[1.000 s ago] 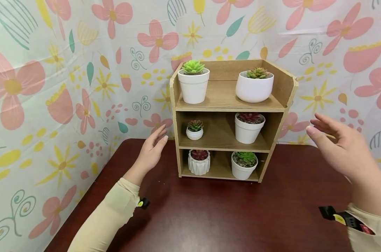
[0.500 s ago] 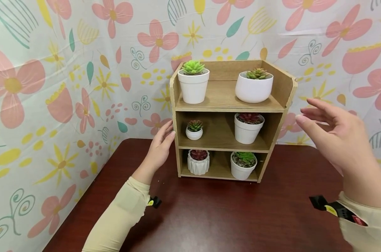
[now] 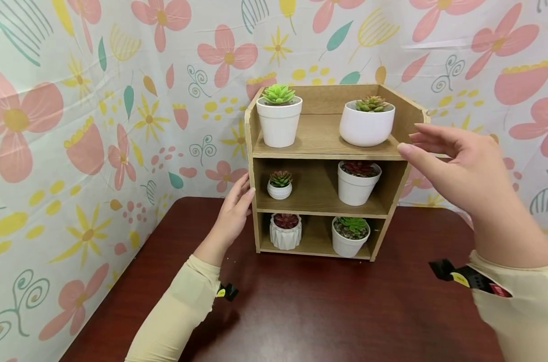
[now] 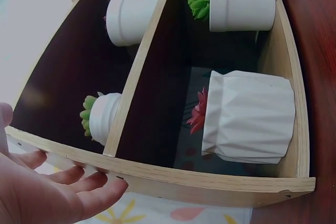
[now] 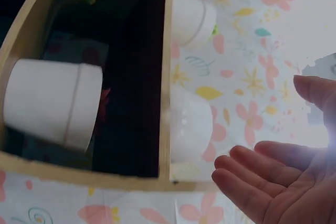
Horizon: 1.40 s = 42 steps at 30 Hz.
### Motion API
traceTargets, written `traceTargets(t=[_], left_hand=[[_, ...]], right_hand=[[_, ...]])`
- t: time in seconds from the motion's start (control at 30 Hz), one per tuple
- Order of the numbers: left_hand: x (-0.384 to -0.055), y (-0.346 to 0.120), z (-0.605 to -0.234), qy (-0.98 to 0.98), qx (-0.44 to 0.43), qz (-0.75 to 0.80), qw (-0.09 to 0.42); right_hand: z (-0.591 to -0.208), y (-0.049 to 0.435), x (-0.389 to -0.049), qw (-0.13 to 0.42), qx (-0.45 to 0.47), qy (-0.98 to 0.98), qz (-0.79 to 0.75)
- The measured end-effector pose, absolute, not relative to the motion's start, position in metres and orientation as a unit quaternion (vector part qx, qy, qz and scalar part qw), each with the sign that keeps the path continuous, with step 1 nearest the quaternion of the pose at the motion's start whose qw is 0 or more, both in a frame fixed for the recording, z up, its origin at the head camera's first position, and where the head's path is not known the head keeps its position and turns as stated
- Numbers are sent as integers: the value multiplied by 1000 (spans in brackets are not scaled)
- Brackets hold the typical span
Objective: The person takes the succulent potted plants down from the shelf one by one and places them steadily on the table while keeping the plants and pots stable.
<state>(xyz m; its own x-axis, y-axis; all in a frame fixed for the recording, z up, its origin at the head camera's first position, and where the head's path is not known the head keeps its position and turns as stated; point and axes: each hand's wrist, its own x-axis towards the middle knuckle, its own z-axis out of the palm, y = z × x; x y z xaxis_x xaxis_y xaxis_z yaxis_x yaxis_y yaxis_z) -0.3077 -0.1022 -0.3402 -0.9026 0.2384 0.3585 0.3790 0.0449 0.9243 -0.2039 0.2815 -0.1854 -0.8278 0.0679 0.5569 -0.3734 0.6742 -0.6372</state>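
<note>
Ok, L hand, R hand near shelf edges; room btwn pots.

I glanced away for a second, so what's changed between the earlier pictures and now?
The left hand moved right, and its fingers now rest against the left side of the wooden shelf. The right hand moved left and up, toward the shelf's upper right; whether it touches is unclear. Nothing was gripped or let go. The shelf and its six potted succulents stayed put.
</note>
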Motion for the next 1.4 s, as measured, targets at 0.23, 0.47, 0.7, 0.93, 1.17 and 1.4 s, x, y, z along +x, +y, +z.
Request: traceTargets(t=[0.23,0.47,0.7,0.93,1.17,1.4], left_hand=[[-305,-99,-340,-724,-207,-656,50],[-305,-96,-339,-725,-206,-655,54],[-306,-98,-339,-731,-205,-649,57],[-305,-99,-336,-733,-203,-647,53],[-304,-100,-336,-728,-206,-652,54],[-305,-100,-338,-726,-203,-655,55]], right_hand=[[-173,268,-214,259,37,-897,356],[-167,257,-229,265,31,-895,357],[-161,250,-243,250,12,-907,338],[-157,247,-257,231,-12,-903,362],[-159,241,-270,257,-10,-896,362],[-166,236,-284,299,-6,-885,357]])
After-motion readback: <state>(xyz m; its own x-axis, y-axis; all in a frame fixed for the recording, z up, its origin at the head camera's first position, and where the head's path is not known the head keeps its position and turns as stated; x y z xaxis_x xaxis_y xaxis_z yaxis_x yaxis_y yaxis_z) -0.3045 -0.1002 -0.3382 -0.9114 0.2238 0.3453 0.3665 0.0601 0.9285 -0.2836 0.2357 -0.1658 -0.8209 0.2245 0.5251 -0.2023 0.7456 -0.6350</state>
